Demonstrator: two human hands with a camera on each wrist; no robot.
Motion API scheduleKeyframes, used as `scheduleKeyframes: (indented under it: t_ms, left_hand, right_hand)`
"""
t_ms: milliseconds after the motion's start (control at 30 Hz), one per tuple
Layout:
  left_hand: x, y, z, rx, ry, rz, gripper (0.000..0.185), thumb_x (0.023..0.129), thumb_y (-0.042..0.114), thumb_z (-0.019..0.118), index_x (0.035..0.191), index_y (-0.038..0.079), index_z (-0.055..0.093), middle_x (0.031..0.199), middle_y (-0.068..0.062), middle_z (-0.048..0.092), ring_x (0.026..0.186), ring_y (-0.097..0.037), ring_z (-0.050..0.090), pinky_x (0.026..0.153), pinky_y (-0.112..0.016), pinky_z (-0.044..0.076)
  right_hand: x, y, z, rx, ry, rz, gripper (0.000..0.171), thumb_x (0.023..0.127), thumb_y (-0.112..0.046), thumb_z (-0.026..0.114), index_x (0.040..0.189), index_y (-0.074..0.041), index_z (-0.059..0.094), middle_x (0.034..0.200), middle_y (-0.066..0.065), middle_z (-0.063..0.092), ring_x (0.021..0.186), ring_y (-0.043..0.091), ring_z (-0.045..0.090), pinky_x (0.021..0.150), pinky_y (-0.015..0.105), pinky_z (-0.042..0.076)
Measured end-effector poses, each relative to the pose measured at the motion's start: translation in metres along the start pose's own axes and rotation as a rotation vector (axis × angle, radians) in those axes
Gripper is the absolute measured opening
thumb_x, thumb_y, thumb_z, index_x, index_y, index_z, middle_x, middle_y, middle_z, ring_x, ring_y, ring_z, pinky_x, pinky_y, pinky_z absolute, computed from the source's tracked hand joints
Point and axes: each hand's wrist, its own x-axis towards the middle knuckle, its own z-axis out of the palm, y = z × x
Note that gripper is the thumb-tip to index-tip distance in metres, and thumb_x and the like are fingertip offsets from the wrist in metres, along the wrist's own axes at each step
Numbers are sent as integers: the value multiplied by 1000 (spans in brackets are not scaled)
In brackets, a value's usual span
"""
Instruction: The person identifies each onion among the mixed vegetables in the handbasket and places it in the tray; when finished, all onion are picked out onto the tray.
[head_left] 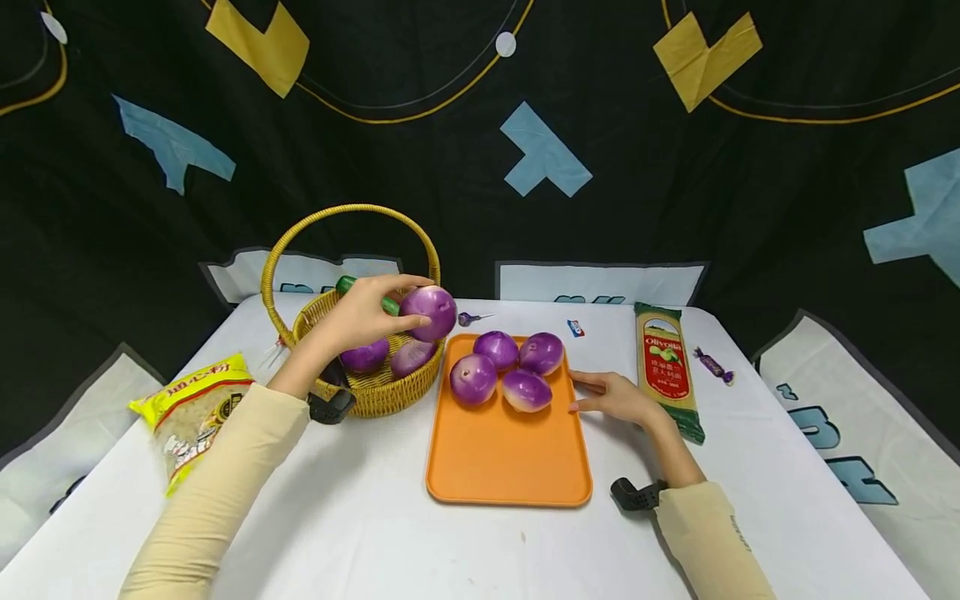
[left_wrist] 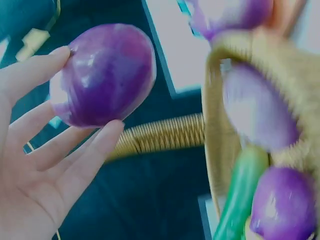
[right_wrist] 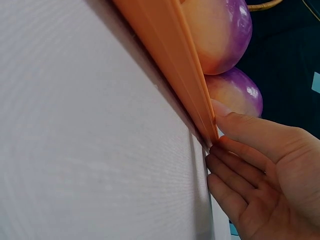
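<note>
In the left hand, thumb and fingertips pinch a purple onion (head_left: 427,313), raised over the right rim of a yellow wicker basket (head_left: 393,400). The left hand (head_left: 369,311) reaches across the basket from the left. Inside the basket lie more onions (head_left: 365,357) and a green cucumber-like vegetable (left_wrist: 243,190). Several onions (head_left: 474,379) are grouped in the upper half of an orange tray (head_left: 510,467). At the tray's right edge, the right hand (head_left: 617,397) rests relaxed, its thumb (right_wrist: 221,108) against the rim and its fingertips low beside the tray wall.
A yellow bag (head_left: 198,412) lies left of the basket. On the right are a green-and-red pasta packet (head_left: 667,367) and a purple wrapped candy (head_left: 713,366). A lollipop (head_left: 467,318) and a small candy (head_left: 575,328) lie behind the tray. The basket's tall handle (head_left: 352,208) arches upward.
</note>
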Motion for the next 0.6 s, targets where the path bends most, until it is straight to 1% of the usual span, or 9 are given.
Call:
scheduleKeyframes:
  t_ms: [67, 133, 200, 267, 367, 467, 533, 600]
  left_hand:
    - [-7, 11, 7, -31, -26, 21, 55, 83, 33, 76, 132, 14, 59, 122, -6, 63, 103, -24, 62, 86, -40, 54]
    - [-14, 18, 18, -51, -69, 39, 53, 84, 35, 76, 130, 15, 60, 120, -3, 64, 103, -21, 62, 86, -39, 54]
    - [-22, 23, 32, -62, -111, 58, 52, 83, 36, 77, 128, 16, 62, 117, 0, 65, 103, -18, 62, 86, -37, 54]
    - [-28, 26, 48, -61, -160, 83, 51, 83, 39, 76, 127, 16, 63, 117, 1, 66, 102, -17, 60, 88, -36, 52]
    - [-36, 28, 70, -42, -241, 116, 50, 84, 40, 75, 126, 15, 64, 120, 0, 65, 101, -17, 59, 89, -35, 50]
    - [-39, 28, 87, -11, -294, 146, 49, 86, 35, 74, 128, 12, 63, 123, -4, 64, 105, -19, 60, 92, -35, 49]
    - [-40, 26, 94, 24, -308, 154, 49, 87, 32, 72, 129, 11, 61, 124, -6, 63, 111, -20, 59, 96, -36, 48]
    - [-41, 24, 98, 55, -308, 153, 50, 88, 32, 71, 132, 9, 59, 126, -8, 62, 116, -23, 57, 99, -37, 46]
  right_hand:
    - [0, 0, -1, -11, 7, -1, 68, 86, -28, 73, 142, -1, 45, 145, 18, 43, 133, 35, 40, 109, 48, 32]
    - [0, 0, -1, -4, 12, -4, 68, 86, -27, 74, 142, -1, 45, 145, 18, 43, 133, 35, 40, 109, 48, 31]
    - [1, -1, -1, 5, 5, -10, 68, 86, -26, 74, 142, 0, 45, 144, 18, 43, 133, 35, 40, 109, 48, 31]
    - [1, -1, 1, 17, -10, -17, 68, 87, -25, 73, 142, 1, 44, 144, 19, 43, 133, 35, 40, 110, 48, 30]
    - [0, -2, 2, 20, -22, -16, 68, 87, -26, 73, 142, 1, 43, 145, 19, 42, 133, 35, 41, 109, 47, 31]
    - [0, -2, 2, 22, -13, -21, 68, 87, -25, 73, 142, 1, 43, 145, 20, 42, 132, 35, 41, 109, 47, 32]
    - [0, -2, 1, 29, -8, -23, 68, 87, -24, 73, 142, 2, 44, 144, 20, 42, 132, 35, 42, 109, 47, 32]
    - [0, -1, 0, 34, -8, -23, 67, 87, -24, 73, 142, 2, 44, 144, 20, 42, 132, 35, 42, 109, 46, 32]
